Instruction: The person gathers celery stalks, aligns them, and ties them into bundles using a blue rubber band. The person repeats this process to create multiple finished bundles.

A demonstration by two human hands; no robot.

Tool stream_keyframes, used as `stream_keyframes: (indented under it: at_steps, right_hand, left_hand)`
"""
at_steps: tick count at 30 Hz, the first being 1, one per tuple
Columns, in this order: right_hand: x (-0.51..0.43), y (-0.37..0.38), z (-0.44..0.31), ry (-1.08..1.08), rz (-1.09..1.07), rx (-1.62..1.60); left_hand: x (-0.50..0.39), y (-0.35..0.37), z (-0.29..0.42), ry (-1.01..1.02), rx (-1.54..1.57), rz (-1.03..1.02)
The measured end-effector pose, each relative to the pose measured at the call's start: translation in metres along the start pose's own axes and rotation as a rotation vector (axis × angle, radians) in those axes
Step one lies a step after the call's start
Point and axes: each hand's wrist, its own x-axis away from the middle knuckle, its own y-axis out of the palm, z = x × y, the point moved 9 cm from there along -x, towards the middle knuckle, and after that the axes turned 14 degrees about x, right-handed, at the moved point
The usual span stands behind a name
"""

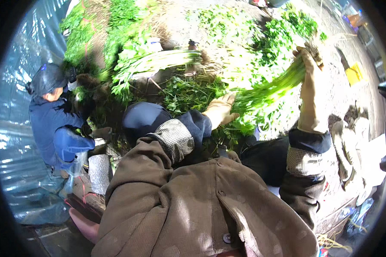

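My right hand (309, 64), in a tan glove, grips a bunch of leafy celery (278, 85) near its root end. Pale roots stick out above the fist, and the blurred green stalks slant down to the left. My left hand (221, 110), gloved alike, is spread with the thumb apart beside the leafy end of that bunch; whether it touches the leaves I cannot tell. Loose dark green leaves (189, 96) lie just beyond my left hand. More celery (247, 67) is heaped between and past my hands, partly washed out by glare.
Another celery bundle (160, 61) rests across a low support ahead. Stacked greens (122, 19) fill the far left. A crouching person (58, 112) works at left before plastic sheeting (16, 128). To the right are a yellow object (356, 74) and a pair of dirty gloves (344, 147).
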Motion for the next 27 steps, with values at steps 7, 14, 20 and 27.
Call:
stream_keyframes:
  at_steps: [7, 14, 20, 27]
  right_hand:
    - [0.034, 0.097, -0.090, -0.081, -0.115, 0.095]
    - [-0.016, 0.183, -0.135, -0.009, -0.148, -0.585]
    - [0.008, 0.291, -0.010, 0.688, -0.224, -1.068]
    - [0.054, 0.346, 0.175, 1.057, -0.007, -1.058]
  left_hand:
    - [0.058, -0.140, 0.098, 0.620, 0.262, 0.919]
    - [0.118, -0.273, 0.057, 0.445, -0.067, 1.083]
    - [0.134, -0.315, -0.043, 0.323, -0.861, 0.787]
    - [0.033, -0.256, -0.165, 0.060, -0.781, 0.367]
